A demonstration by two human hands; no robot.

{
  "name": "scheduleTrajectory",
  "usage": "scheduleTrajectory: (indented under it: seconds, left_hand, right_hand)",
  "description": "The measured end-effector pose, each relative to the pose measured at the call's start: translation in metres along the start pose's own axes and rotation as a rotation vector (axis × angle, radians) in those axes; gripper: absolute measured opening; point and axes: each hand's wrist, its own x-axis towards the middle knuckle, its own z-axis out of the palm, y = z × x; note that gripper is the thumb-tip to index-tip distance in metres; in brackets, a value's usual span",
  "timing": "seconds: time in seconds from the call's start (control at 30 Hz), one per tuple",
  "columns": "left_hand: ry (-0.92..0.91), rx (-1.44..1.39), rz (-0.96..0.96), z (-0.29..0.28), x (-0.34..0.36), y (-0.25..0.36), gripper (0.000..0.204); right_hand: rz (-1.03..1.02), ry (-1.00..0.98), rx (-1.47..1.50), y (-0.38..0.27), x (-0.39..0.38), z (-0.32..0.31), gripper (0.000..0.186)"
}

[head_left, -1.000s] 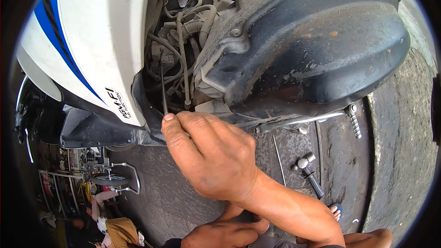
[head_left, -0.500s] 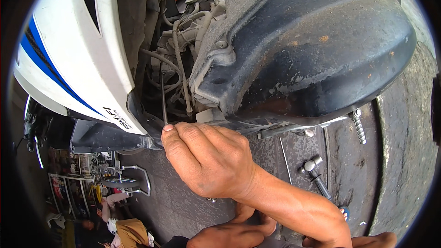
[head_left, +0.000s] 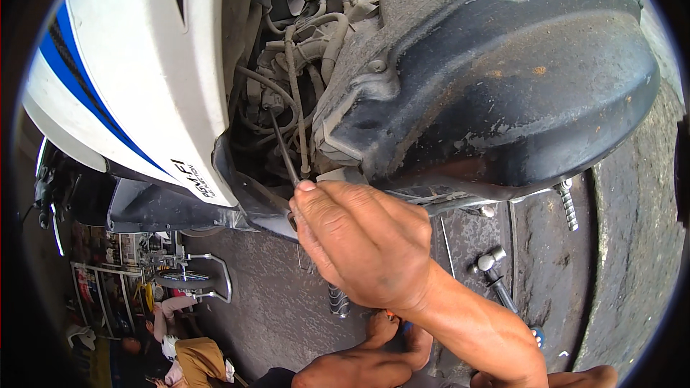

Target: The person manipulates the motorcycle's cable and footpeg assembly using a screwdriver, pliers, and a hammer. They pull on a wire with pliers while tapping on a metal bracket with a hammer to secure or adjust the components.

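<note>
My right hand (head_left: 366,241) is closed round the hidden grip of a screwdriver (head_left: 285,149), judging by its thin metal shaft. The shaft slants up and away into the gap between a scooter's white and blue side panel (head_left: 144,65) and a large dusty black cover (head_left: 517,79). Its far end meets a small grey part (head_left: 273,100) among hoses; whether it sits in a screw I cannot tell. A looped hose (head_left: 291,86) runs close beside it. Nowhere can I make out my left hand.
On the dark floor to the right lie a hammer (head_left: 494,273) and a ribbed metal handle (head_left: 568,208). A ribbed black handle (head_left: 338,300) shows below my hand. My bent left leg (head_left: 345,372) is at the lower edge. Farther left sits another person (head_left: 198,359).
My right hand and the screwdriver have shifted right, and the shaft leans more. The scooter has moved slightly right in view. More of the black ribbed handle shows below the hand.
</note>
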Motion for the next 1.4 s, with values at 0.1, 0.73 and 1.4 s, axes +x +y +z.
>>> scheduleTrajectory:
  seconds: [0.1,0.73,1.4]
  left_hand:
    - [0.015,0.001,0.018,0.004,0.013,0.001,0.060]
    - [0.063,-0.019,0.094,0.054,0.054,-0.009,0.058]
    - [0.136,-0.077,0.158,0.031,0.042,-0.025,0.055]
  right_hand:
    - [-0.005,0.035,0.048,0.001,0.000,0.005,0.021]
    - [-0.037,0.031,0.030,0.003,0.004,0.006,0.020]
    - [-0.013,-0.029,-0.070,-0.003,0.015,0.001,0.017]
